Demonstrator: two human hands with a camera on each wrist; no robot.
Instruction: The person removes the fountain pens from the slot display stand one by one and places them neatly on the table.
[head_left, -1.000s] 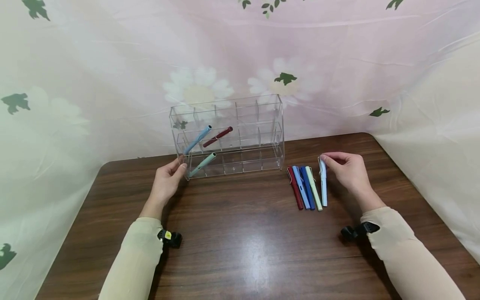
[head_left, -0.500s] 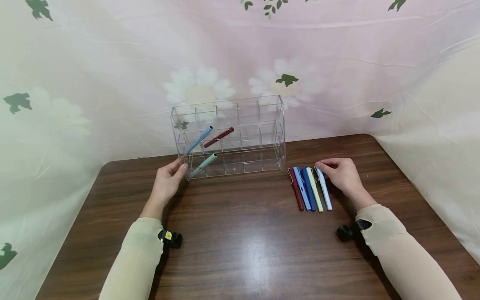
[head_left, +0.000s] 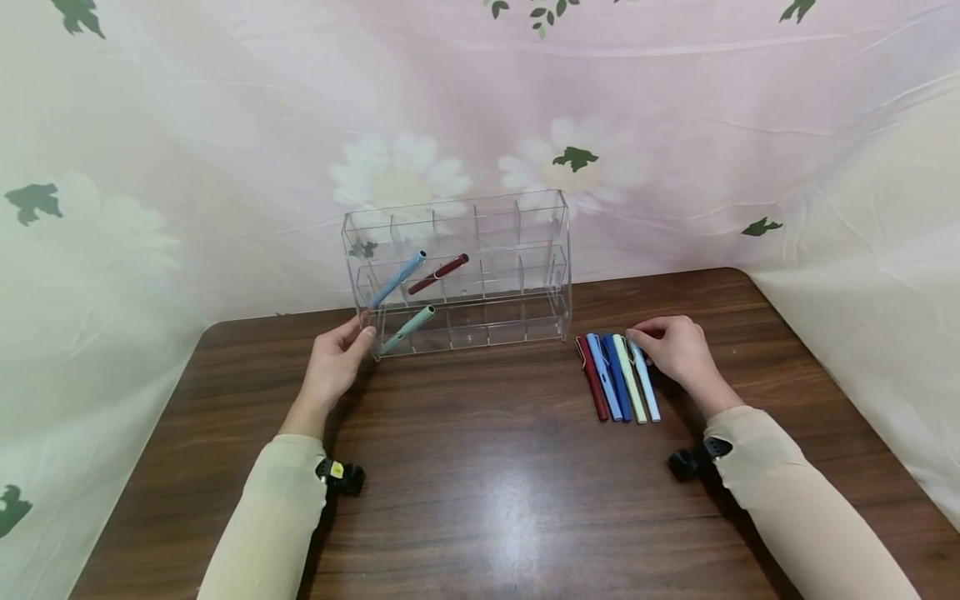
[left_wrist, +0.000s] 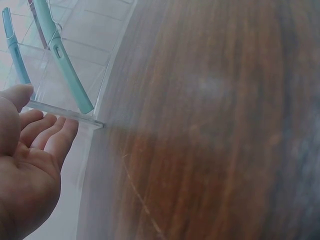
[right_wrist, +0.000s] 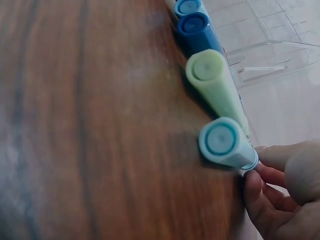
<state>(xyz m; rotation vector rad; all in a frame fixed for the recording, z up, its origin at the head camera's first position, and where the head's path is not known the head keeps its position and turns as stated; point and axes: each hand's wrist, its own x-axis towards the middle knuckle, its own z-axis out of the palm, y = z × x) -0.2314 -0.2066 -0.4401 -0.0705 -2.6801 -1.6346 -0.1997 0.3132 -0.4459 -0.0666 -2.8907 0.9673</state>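
My left hand (head_left: pixel 333 358) grips the left end of a clear pen holder (head_left: pixel 506 335), thumb on one side of its wall and fingers on the other. Leaning inside the holder are a blue pen (head_left: pixel 397 280), a dark red pen (head_left: pixel 438 274) and a mint green pen (left_wrist: pixel 70 75). Further right, my right hand (head_left: pixel 678 348) pinches the cap end of a light blue pen (right_wrist: pixel 225 142), which lies on the table. Left of it, side by side, are a pale green pen (right_wrist: pixel 215 80), a dark blue pen (head_left: pixel 617 379), a mid-blue pen (head_left: pixel 604 379) and a dark red pen (head_left: pixel 592 379).
The brown wooden table (head_left: pixel 480 483) has rounded far corners. Flower-printed cloth (head_left: pixel 645 100) hangs behind it and along both sides. The holder stands near the back edge, divided into several compartments in stepped rows.
My right hand has moved left, bringing the light blue pen from apart to beside the pale green one. The left hand and the holder have stayed put.
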